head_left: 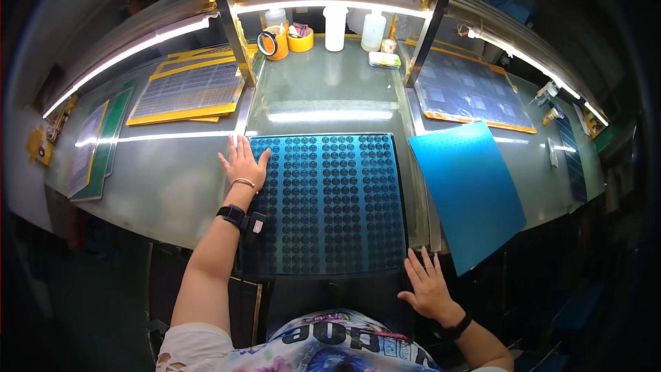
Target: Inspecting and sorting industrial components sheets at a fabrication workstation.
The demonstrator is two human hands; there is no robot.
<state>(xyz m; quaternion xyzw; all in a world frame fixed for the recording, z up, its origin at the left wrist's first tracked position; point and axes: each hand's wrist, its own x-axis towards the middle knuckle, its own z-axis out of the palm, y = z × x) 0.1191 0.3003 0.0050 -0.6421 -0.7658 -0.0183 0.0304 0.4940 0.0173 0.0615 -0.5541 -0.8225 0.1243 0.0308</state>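
A dark sheet with rows of black round patterns on blue (320, 193) lies on the bench before me, its near edge close to my body. My left hand (244, 165) rests flat at the sheet's far left edge, fingers spread and pointing away from me. Beside the near right corner is my right hand (428, 286), fingers stretched out and the thumb apart; whether it touches the edge I cannot tell. Neither hand grips anything. Just right of the patterned sheet lies a plain bright blue sheet (471, 193), set at a slant and overhanging the bench's near edge.
Yellow-edged film sheets lie at the left (186, 86) and right (475, 89). Along the back stand white bottles (335, 27), orange tape rolls (274, 43) and a small box (384, 60). Metal posts (231, 24) hold lit tubes overhead. Green boards (113, 134) lie far left.
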